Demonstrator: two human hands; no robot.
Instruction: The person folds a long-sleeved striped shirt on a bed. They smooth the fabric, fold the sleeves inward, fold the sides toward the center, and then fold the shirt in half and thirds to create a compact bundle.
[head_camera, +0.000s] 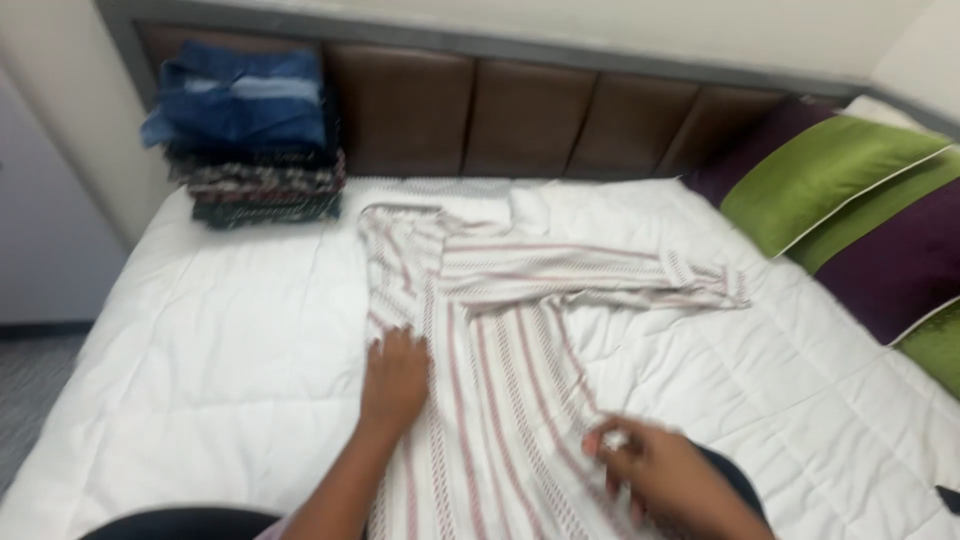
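A white shirt with thin red stripes (500, 330) lies spread on the white quilt (220, 360), one sleeve stretched out toward the right. My left hand (395, 380) rests flat on the shirt's left side, fingers apart and pressing the cloth down. My right hand (660, 475) is near the bottom edge, blurred, its fingers pinched on a fold of the shirt's right side.
A stack of folded clothes (250, 140), blue denim on top, stands at the bed's far left corner against the brown padded headboard (520, 115). Green and purple pillows (850, 200) line the right side. The bed's left edge drops to grey floor.
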